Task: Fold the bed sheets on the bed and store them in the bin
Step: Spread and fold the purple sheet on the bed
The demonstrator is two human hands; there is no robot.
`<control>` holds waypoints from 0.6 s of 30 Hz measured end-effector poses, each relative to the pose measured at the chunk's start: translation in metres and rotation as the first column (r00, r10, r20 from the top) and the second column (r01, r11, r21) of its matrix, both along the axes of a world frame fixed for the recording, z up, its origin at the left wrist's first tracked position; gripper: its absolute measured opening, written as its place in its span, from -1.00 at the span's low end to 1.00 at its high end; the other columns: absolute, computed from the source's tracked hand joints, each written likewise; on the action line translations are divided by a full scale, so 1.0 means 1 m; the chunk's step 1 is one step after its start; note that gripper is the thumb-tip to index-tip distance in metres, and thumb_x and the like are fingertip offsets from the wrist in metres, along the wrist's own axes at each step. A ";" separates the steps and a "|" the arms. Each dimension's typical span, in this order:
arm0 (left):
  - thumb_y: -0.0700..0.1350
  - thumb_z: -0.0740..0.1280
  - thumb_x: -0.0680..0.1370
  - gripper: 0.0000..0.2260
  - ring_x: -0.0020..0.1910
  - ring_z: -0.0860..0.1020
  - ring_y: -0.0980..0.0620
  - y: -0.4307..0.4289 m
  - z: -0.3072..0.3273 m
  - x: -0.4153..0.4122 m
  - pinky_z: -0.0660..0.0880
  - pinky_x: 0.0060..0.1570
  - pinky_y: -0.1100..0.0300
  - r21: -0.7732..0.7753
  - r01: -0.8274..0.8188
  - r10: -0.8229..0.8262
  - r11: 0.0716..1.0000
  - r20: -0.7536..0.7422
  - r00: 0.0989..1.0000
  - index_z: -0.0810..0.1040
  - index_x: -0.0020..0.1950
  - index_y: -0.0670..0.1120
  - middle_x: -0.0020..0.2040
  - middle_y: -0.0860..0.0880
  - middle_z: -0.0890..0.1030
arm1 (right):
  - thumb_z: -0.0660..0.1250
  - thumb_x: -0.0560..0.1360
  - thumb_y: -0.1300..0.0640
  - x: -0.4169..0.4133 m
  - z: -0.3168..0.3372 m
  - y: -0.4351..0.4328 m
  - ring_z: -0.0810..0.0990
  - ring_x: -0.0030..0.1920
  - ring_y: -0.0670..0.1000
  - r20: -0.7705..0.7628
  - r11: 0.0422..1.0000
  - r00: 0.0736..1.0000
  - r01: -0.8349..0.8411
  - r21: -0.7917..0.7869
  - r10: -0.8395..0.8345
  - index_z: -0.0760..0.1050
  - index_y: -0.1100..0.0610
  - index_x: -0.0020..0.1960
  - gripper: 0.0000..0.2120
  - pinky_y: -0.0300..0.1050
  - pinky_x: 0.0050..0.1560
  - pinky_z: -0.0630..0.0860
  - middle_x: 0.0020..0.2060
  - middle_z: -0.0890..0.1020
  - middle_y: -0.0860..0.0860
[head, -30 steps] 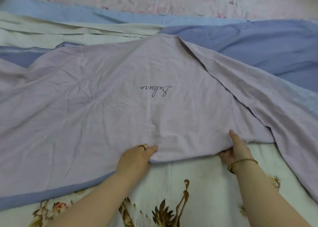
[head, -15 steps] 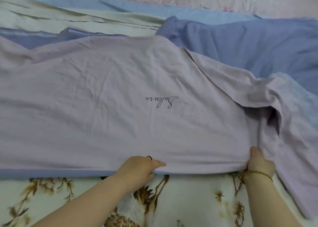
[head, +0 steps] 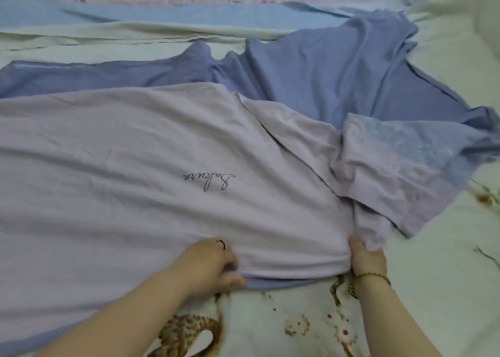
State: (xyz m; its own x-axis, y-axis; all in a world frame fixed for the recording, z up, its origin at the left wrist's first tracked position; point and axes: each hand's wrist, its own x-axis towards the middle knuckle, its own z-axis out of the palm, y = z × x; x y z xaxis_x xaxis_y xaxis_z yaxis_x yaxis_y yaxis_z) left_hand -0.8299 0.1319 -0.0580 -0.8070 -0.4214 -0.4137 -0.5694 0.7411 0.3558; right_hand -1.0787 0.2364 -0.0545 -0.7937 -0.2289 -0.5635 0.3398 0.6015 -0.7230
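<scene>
Item: lilac sheet (head: 135, 167), script lettering (head: 208, 180) uppermost. It lies spread across the bed with its near hem toward the person and its right side bunched.

Handling, by estimate: light, limp, quick to crease, slides over itself. Best taken at the hem or corners and drawn taut.

Left grip (head: 208, 266): fingers curled round the near hem.

Right grip (head: 365, 259): thumb over the hem, fingers hidden beneath, probably pinching.

Beyond: blue sheet (head: 338, 72). Beneath: floral bed cover (head: 297, 324).

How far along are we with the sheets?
Done: the lilac sheet looks folded over once. In hand: left hand and right hand grip its near edge. Left: its right flap lies bunched, the pale blue sheet behind is untouched, no bin in view.
</scene>
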 end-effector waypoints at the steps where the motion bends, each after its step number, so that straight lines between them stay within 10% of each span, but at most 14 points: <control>1: 0.50 -0.10 0.37 -0.31 -0.05 0.55 0.10 -0.003 0.000 -0.006 0.35 -0.20 0.36 -0.042 -0.022 0.021 0.999 -0.034 0.999 0.60 0.02 0.07 -0.05 0.07 0.57 | 0.23 0.53 0.14 -0.003 -0.001 0.002 0.42 0.27 0.17 0.024 1.000 1.000 -0.013 -0.021 0.013 0.31 0.24 0.37 -0.57 -0.03 0.25 0.34 0.30 0.43 0.15; 4: 0.32 -0.12 0.51 -0.44 -0.35 0.59 0.25 -0.006 0.002 -0.024 0.42 -0.40 0.48 -0.147 -0.099 0.081 0.984 -0.126 0.989 0.64 -0.17 0.16 -0.23 0.20 0.60 | 0.21 0.55 0.03 -0.018 0.003 0.014 0.51 0.10 0.14 0.113 0.996 0.993 0.034 -0.083 -0.024 0.33 0.23 0.32 -0.58 0.02 0.11 0.52 0.15 0.50 0.11; 7: 0.22 0.15 0.35 -0.50 -0.10 0.66 0.10 -0.004 0.011 -0.048 0.54 -0.19 0.33 -0.085 -0.137 0.129 0.987 -0.097 0.987 0.61 0.13 -0.01 0.06 0.03 0.64 | 0.12 0.60 0.07 -0.044 0.010 0.020 0.54 -0.17 0.01 0.196 0.963 0.977 0.132 -0.236 -0.085 0.40 0.19 0.16 -0.76 -0.17 -0.25 0.59 -0.12 0.56 0.08; 9: 0.12 0.26 0.38 -0.42 0.18 0.57 -0.06 -0.005 0.010 -0.065 0.51 0.06 0.13 -0.094 -0.155 0.146 0.983 -0.099 0.984 0.42 0.37 -0.07 0.32 -0.09 0.48 | 0.08 0.62 0.08 -0.063 0.011 0.017 0.56 -0.13 0.02 0.242 0.931 0.961 0.205 -0.301 -0.134 0.38 0.16 0.20 -0.76 -0.10 -0.08 0.55 -0.11 0.57 0.05; 12: 0.14 0.23 0.36 -0.43 0.00 0.65 0.01 -0.009 0.014 -0.105 0.56 -0.16 0.24 -0.112 -0.210 0.193 0.971 -0.146 0.970 0.48 0.30 -0.10 0.23 -0.13 0.56 | 0.10 0.61 0.07 -0.102 0.005 0.008 0.51 0.06 0.10 0.292 0.869 0.925 0.340 -0.359 -0.242 0.29 0.21 0.35 -0.63 0.01 0.09 0.48 0.12 0.50 0.10; 15: 0.10 0.18 0.55 -0.34 0.37 0.36 0.06 -0.007 0.013 -0.155 0.40 0.15 0.25 -0.049 -0.262 0.253 0.964 -0.133 0.958 -0.12 0.53 0.05 0.54 0.03 -0.02 | 0.19 0.58 0.12 -0.146 -0.007 0.001 0.54 0.02 0.08 0.275 0.856 0.921 0.365 -0.367 -0.275 0.25 0.19 0.40 -0.58 -0.05 -0.07 0.58 0.22 0.49 0.11; 18: 0.14 0.20 0.54 -0.26 0.31 0.40 0.07 -0.001 0.027 -0.219 0.37 0.03 0.24 -0.032 -0.292 0.286 0.956 -0.133 0.949 -0.29 0.48 0.14 0.52 0.15 -0.20 | 0.19 0.56 0.26 -0.188 -0.008 0.002 0.62 -0.30 0.02 0.295 0.939 0.947 0.211 -0.271 -0.127 0.43 0.22 0.15 -0.82 -0.23 -0.44 0.58 -0.22 0.65 0.08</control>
